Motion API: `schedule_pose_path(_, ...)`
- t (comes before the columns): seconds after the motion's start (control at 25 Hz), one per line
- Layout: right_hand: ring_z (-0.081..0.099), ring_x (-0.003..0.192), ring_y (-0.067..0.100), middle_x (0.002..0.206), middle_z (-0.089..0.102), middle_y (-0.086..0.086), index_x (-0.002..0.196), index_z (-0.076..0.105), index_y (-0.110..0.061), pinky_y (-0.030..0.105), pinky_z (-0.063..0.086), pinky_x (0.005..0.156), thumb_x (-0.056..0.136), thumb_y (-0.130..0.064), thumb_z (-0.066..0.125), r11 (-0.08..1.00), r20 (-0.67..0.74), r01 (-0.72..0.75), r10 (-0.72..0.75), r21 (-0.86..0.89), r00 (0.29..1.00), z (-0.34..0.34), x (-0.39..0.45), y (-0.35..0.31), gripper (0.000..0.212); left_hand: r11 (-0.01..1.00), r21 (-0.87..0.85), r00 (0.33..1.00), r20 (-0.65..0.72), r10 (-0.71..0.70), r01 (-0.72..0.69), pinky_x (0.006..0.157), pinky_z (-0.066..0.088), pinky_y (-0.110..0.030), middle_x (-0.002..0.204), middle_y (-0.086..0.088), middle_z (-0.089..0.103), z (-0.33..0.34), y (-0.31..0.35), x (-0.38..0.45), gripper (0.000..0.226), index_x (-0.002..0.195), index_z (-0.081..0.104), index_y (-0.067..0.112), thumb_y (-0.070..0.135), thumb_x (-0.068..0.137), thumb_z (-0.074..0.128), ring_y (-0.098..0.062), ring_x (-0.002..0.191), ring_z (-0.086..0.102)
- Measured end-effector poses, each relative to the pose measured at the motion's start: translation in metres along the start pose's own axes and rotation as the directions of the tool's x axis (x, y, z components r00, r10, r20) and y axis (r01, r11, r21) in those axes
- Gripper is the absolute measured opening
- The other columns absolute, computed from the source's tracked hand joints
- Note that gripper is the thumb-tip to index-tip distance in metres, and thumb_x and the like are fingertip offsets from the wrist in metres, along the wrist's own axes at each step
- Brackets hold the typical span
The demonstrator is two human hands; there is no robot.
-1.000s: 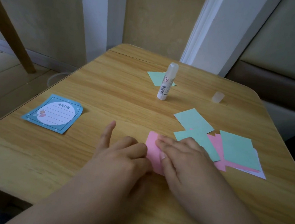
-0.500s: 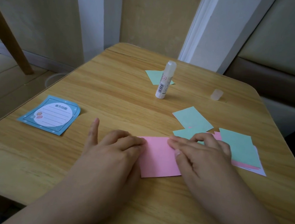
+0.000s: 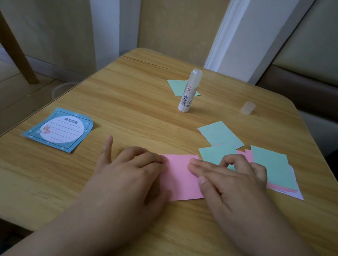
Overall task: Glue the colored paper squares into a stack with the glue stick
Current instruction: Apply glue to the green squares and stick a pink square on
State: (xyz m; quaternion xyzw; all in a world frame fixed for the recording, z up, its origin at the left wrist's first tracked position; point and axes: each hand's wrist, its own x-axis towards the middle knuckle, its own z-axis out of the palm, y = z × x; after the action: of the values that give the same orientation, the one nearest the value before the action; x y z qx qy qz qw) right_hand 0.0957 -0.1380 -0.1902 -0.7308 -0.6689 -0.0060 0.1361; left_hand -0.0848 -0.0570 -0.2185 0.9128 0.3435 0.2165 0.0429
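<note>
Near the table (image 3: 124, 106) front edge lay pink paper (image 3: 179, 177) | left hand (image 3: 135, 176) pressed its left edge, fingers flat | right hand (image 3: 227, 180) pressed its right side (fingers mostly straight) | glue stick (image 3: 190, 90) upright, well apart

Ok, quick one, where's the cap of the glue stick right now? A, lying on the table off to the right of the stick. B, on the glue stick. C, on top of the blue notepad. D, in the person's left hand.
A: the clear cap lies on the table to the right of the upright glue stick, whose top is bare; both hands rest on the pink paper.
</note>
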Motion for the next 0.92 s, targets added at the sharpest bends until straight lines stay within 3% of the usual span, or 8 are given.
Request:
schedule_pose_path(0.2,0.035,0.096,0.004,0.117,0.061,-0.028,0.113,0.066,-0.035,0.03,0.018,0.079,0.089,-0.038,0.033,0.997,-0.043,0.071,-0.071,0.004,0.997,0.003,-0.006,-0.015,0.04,0.998,-0.061,1.0,-0.007,-0.011,0.011,0.091,0.038,-0.066,0.104,0.023,0.066,-0.002,-0.003,-0.001,0.044,0.098,0.072,0.031,0.05,0.072,0.043,-0.004,0.104,0.053)
schedule_pose_path(0.32,0.035,0.099,0.002,0.12,0.057,-0.033,0.119,0.061,-0.039,0.028,0.018,0.082,0.091,-0.04,0.033,0.99,-0.008,0.127,-0.127,0.062,0.992,0.005,-0.014,-0.014,0.04,0.996,-0.08,1.0,-0.007,-0.031,0.03,0.091,0.039,-0.067,0.106,0.025,0.065,-0.002,-0.003,0.0,0.045,0.1,0.071,0.032,0.053,0.072,0.043,-0.001,0.105,0.046)
schedule_pose_path(0.48,0.035,0.098,0.001,0.118,0.057,-0.035,0.115,0.063,-0.043,0.02,0.013,0.089,0.092,-0.042,0.03,0.998,-0.065,0.038,-0.034,0.049,0.997,0.0,-0.025,0.01,0.04,0.997,-0.073,0.999,0.008,-0.033,0.034,0.092,0.039,-0.066,0.107,0.025,0.065,-0.002,-0.004,0.0,0.045,0.101,0.071,0.033,0.052,0.071,0.043,-0.001,0.106,0.046)
schedule_pose_path(0.76,0.038,0.101,0.004,0.12,0.059,-0.03,0.116,0.064,-0.036,0.029,0.018,0.083,0.09,-0.038,0.036,0.986,-0.079,0.154,-0.149,0.06,0.986,0.008,-0.03,-0.015,0.038,0.998,-0.063,1.0,0.0,-0.028,0.028,0.089,0.04,-0.068,0.108,0.022,0.067,-0.003,-0.002,0.001,0.048,0.102,0.072,0.031,0.053,0.072,0.042,-0.001,0.106,0.045)
schedule_pose_path(0.92,0.036,0.102,0.001,0.119,0.054,-0.039,0.116,0.063,-0.042,0.022,0.012,0.094,0.092,-0.04,0.034,0.993,-0.046,0.1,-0.098,0.062,0.994,-0.003,-0.039,0.01,0.038,0.998,-0.062,0.999,0.009,-0.032,0.032,0.093,0.037,-0.066,0.111,0.023,0.066,-0.003,-0.003,0.0,0.05,0.106,0.07,0.031,0.054,0.072,0.041,-0.001,0.108,0.044)
